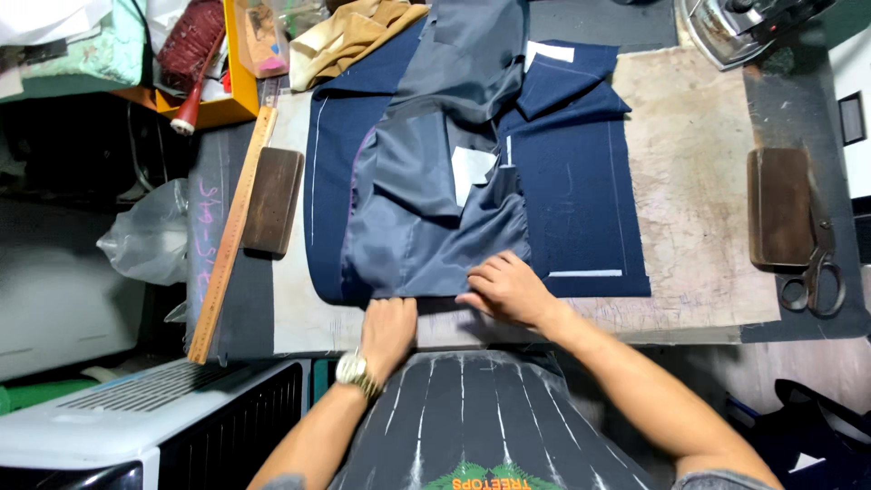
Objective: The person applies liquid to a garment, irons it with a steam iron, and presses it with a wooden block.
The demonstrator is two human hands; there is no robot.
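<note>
The iron (735, 27) is cut off by the top edge, far beyond the grey lining (426, 218), so only its soleplate and part of the body show. The fingertips of the left hand (388, 328) are tucked under the near hem of the lining and cannot be seen, so I cannot tell whether those fingers pinch the cloth or only press against it (the wrist wears a metal watch (356, 370)). The right hand (508, 289) lies flat just beside it, fingers spread and open, palm down on the lining's near corner, holding nothing.

The lining is a smooth grey-blue sheet, creased and folded over itself, lying on top of the navy cloth (581, 191), which carries pale chalk lines and spreads out to the right of the lining. Both rest in the middle of the worktop (699, 172). A wooden ruler (231, 231) and a wooden block (272, 200) lie left of the lining; scissors (817, 272) and a second block (778, 207) lie well to its right.
</note>
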